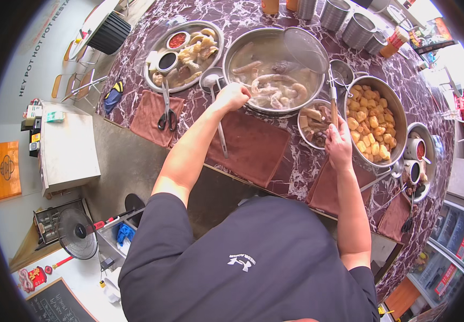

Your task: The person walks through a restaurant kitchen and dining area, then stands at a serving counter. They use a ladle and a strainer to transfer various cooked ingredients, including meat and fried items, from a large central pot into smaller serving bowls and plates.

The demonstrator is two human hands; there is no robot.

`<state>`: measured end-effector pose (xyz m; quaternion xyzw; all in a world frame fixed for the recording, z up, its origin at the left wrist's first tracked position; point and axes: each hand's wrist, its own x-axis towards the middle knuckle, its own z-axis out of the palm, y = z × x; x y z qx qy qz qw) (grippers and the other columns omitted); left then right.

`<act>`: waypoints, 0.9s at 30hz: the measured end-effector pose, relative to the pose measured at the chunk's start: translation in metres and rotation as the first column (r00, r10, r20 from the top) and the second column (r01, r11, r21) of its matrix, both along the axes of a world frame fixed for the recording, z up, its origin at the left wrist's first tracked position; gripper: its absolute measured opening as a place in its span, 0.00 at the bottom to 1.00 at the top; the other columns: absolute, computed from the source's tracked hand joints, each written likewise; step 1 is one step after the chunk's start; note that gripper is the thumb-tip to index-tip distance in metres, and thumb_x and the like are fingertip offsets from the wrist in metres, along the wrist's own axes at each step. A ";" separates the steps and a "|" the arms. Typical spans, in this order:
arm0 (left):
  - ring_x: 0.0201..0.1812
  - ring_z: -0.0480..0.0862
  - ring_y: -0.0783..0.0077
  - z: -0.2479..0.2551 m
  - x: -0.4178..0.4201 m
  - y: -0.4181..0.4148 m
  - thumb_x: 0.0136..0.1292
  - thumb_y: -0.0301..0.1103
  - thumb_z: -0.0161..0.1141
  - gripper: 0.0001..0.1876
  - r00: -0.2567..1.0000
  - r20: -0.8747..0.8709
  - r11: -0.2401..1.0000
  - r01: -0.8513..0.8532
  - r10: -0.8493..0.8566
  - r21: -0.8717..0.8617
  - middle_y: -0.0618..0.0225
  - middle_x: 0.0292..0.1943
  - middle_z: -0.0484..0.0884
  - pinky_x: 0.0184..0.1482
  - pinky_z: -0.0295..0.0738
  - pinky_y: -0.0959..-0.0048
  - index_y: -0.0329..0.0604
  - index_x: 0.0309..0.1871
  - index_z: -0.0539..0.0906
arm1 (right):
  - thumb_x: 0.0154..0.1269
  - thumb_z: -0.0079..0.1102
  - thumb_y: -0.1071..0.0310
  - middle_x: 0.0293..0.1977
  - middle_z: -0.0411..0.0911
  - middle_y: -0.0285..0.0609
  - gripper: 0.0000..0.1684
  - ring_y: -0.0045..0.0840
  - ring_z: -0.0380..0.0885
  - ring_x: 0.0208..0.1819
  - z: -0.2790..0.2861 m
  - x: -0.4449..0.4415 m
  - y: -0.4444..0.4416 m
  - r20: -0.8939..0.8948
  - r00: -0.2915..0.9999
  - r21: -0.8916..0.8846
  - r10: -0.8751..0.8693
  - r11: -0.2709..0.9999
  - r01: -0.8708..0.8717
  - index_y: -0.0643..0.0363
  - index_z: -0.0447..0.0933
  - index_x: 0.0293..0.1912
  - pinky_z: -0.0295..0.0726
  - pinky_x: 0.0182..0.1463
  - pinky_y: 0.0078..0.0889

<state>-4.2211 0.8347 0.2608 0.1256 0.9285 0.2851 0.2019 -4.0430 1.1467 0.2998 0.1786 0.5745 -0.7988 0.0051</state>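
Observation:
My left hand (234,98) is closed at the near-left rim of a large metal pot of broth (235,78), around a thin metal utensil (261,97) that reaches over pale meat pieces (284,86). My right hand (339,144) grips the wooden handle (334,110) of a round mesh skimmer (303,50), whose disc lies over the pot's far-right part. Just left of that hand stands a small bowl of cut meat (316,120). To its right is a big metal pot of fried tofu puffs (372,120).
A metal tray of food with two sauce bowls (181,84) stands left, scissors (167,110) and a ladle (220,124) nearer me. Brown cloths (248,147) lie along the table edge. Metal cups (358,30) are at the back; another sauce tray (431,161) sits far right.

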 end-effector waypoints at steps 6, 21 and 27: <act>0.31 0.79 0.82 -0.021 -0.018 0.000 0.58 0.30 0.63 0.10 0.959 0.101 0.869 -0.284 0.266 0.405 0.71 0.30 0.86 0.36 0.73 0.79 0.38 0.40 0.88 | 0.77 0.44 0.69 0.25 0.64 0.26 0.21 0.04 0.55 0.16 -0.007 -0.001 0.003 -0.012 1.000 -0.010 0.003 1.000 -0.003 0.58 0.59 0.65 0.56 0.15 0.09; 0.45 0.86 0.59 0.045 -0.025 -0.049 0.59 0.43 0.58 0.12 0.898 -0.252 0.866 -0.423 0.361 -0.268 0.62 0.42 0.87 0.49 0.78 0.63 0.57 0.42 0.88 | 0.76 0.45 0.69 0.25 0.64 0.26 0.24 0.05 0.55 0.16 -0.006 0.003 0.008 -0.026 1.000 0.029 0.009 1.000 -0.008 0.58 0.57 0.68 0.55 0.15 0.09; 0.53 0.84 0.60 0.124 -0.011 -0.060 0.62 0.36 0.53 0.12 0.966 -0.228 0.791 -0.235 0.124 -0.564 0.61 0.49 0.85 0.54 0.77 0.63 0.60 0.44 0.87 | 0.76 0.45 0.70 0.24 0.64 0.25 0.24 0.04 0.54 0.15 -0.002 0.005 0.007 -0.015 1.000 0.008 0.016 1.000 -0.015 0.58 0.58 0.68 0.54 0.15 0.09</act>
